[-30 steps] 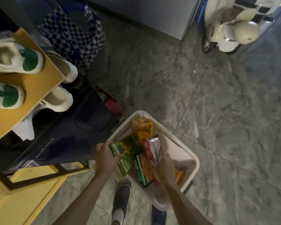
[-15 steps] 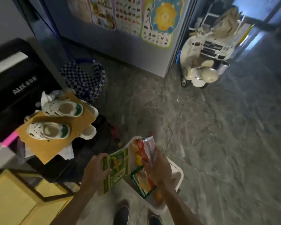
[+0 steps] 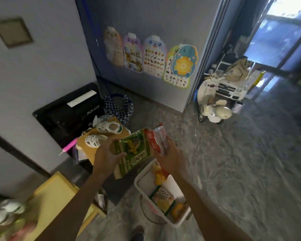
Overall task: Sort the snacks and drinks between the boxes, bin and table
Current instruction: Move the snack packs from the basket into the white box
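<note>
My left hand [image 3: 106, 156] grips a flat green snack packet [image 3: 134, 153] with a yellow picture, held up above the floor. My right hand [image 3: 170, 158] is closed around a red and white carton [image 3: 157, 139] right beside the packet. Below my hands stands a white bin [image 3: 142, 186] on the floor. Inside it lie a green-edged snack packet [image 3: 162, 199] and some yellow and orange items [image 3: 159, 176]. A yellow table [image 3: 50, 193] sits at the lower left, with blurred items [image 3: 5, 218] on its near corner.
A black appliance [image 3: 66, 115] stands against the left wall, with white and green shoes [image 3: 109, 127] on a cardboard sheet in front of it. A checkered bag [image 3: 118, 106] lies behind. A white toy scooter [image 3: 214, 108] and toy car stand at the back right. My shoe [image 3: 137, 234] shows at the bottom.
Both hands have lifted the green packet and the red carton up out of the bin. The view has tilted upward, showing the wall posters and doorway.
</note>
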Demonstrator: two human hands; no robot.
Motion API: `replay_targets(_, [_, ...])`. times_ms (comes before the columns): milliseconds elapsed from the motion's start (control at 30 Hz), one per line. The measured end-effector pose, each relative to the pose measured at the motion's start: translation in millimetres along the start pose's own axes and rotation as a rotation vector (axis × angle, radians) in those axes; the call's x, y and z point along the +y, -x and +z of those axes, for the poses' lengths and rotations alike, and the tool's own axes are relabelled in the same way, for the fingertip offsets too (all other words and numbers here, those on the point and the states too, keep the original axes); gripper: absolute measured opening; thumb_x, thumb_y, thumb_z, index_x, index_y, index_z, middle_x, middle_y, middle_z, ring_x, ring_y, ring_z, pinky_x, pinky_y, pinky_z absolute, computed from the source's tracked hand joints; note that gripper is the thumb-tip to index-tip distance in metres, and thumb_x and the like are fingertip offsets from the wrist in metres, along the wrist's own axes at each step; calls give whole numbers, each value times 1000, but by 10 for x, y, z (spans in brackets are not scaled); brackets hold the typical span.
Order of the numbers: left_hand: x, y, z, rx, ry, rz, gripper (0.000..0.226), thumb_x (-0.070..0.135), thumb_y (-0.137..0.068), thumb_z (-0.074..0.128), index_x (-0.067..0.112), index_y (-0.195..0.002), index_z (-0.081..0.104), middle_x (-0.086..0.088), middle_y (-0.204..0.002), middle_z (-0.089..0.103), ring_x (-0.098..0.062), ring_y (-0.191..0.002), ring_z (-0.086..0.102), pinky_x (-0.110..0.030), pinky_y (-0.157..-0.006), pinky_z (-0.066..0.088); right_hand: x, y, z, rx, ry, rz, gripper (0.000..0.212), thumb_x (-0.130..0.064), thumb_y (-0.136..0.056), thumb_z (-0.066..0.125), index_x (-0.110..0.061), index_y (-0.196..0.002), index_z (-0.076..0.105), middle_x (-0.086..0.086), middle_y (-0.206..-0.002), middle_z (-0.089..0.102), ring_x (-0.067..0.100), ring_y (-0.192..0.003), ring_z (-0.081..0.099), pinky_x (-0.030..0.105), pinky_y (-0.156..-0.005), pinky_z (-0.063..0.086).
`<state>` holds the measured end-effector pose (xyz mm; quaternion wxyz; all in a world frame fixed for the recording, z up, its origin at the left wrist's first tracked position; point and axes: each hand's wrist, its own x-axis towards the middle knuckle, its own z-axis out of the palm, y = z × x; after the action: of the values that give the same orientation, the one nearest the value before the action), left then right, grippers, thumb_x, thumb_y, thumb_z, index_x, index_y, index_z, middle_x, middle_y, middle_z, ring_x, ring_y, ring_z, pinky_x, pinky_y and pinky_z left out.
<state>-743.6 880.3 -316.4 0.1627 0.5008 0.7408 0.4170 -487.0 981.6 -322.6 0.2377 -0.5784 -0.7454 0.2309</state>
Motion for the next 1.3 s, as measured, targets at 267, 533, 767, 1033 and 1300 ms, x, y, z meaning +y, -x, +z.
replay_targets(267, [193, 1019, -1022, 261, -91, -123, 57, 24, -79, 91, 39, -124, 59, 7, -119, 66, -18, -109, 66, -48, -94, 60, -698, 479, 1, -64, -170, -253, 98, -90, -81, 59, -38, -160, 34, -4, -145, 60, 20, -127, 63, 49, -104, 56])
replay_targets(533, [59, 2271, -2232, 512, -95, -261, 57, 19, -80, 91, 44, -119, 58, 11, -116, 69, -12, -105, 69, -45, -85, 64, -1714, 1416, 398, -191, -307, -525, 92, -63, -80, 85, -30, -155, 43, -8, -138, 65, 10, -124, 63, 28, -95, 55])
replay_targets(767, [-424, 3524, -3251, 820, -235, -406, 56, 13, -78, 91, 34, -119, 60, 4, -111, 59, -19, -97, 61, -44, -83, 56, -2818, 2380, 1033, -381, -384, -696, 78, -65, -79, 82, -36, -144, 52, -11, -124, 71, 9, -106, 73, 32, -82, 65])
replay_targets(1033, [-1329, 4679, -4379, 914, -242, -530, 62, 15, -79, 91, 46, -118, 54, 3, -121, 62, -20, -102, 64, -39, -78, 58, -3959, 3729, 2053, -544, -350, -744, 93, -81, -77, 74, -45, -155, 38, -13, -136, 68, 15, -110, 73, 40, -81, 67])
replay_targets(1300, [-2201, 5216, -5124, 931, -243, -647, 59, 14, -78, 91, 34, -122, 59, 4, -121, 62, -21, -101, 62, -38, -75, 57, -4807, 4621, 2871, -646, -303, -696, 87, -71, -79, 81, -41, -152, 45, -7, -135, 68, 20, -115, 72, 40, -86, 65])
